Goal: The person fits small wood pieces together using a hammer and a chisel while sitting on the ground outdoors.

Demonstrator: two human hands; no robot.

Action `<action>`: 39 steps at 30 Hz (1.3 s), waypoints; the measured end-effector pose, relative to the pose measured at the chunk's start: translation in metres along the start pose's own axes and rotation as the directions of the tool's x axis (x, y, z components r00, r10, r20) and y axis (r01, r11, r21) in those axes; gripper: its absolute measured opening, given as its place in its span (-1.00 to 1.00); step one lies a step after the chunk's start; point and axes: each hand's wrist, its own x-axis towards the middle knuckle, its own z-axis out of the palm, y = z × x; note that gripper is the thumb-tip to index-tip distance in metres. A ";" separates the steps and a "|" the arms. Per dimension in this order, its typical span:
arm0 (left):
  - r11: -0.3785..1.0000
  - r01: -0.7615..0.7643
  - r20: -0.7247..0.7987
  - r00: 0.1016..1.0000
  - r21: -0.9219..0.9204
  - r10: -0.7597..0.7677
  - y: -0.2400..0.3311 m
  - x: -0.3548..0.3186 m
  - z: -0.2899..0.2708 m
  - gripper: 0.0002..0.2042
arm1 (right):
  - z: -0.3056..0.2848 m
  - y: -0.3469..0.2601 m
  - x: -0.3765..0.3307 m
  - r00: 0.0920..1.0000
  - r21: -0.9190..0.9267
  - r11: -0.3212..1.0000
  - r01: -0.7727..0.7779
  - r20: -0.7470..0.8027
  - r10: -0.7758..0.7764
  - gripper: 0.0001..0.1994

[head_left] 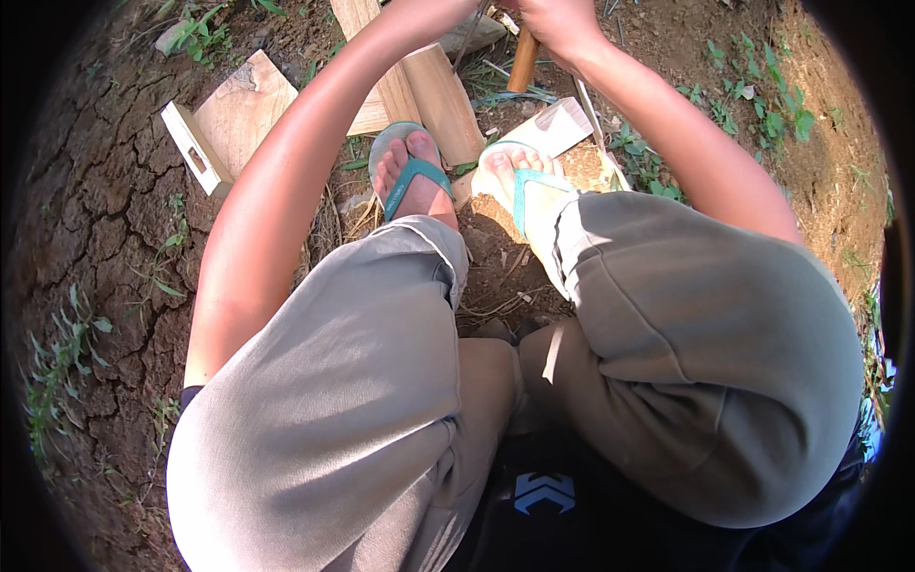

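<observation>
At the top edge my right hand (560, 27) is closed around a tool with a smooth orange-brown wooden handle (523, 63). The handle's end sticks out below my fist; the tool's working end is out of the picture. My left arm (286, 181) reaches up to the same spot, with the wrist at the top edge and the fingers cut off from sight. Beneath the hands lie pale wooden planks (444, 107), crossing each other beside my left foot. A smaller pale board (555, 126) rests by my right foot, partly sunlit.
My feet in teal flip-flops (417, 181) stand close to the planks. Left of them lies a wide pale board (246, 107) against a narrow slotted wooden piece (195, 153). Cracked brown soil (105, 219) spreads at the left, and green weeds (772, 95) grow at the right.
</observation>
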 end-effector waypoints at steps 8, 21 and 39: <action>0.994 0.086 0.071 0.993 0.065 -0.091 0.011 0.020 0.010 -0.68 | -0.004 -0.003 -0.013 0.996 -0.066 0.996 -0.063 -0.064 0.059 -0.74; 0.961 -0.131 -0.076 0.985 0.243 0.154 0.004 0.024 0.032 -0.76 | -0.005 0.011 -0.012 0.970 0.152 0.971 -0.187 -0.127 0.207 -0.79; 0.927 -0.047 -0.028 0.998 0.372 0.062 0.000 0.034 0.042 -0.75 | -0.063 -0.010 -0.004 0.908 -0.418 0.811 -0.409 -0.097 0.408 -0.77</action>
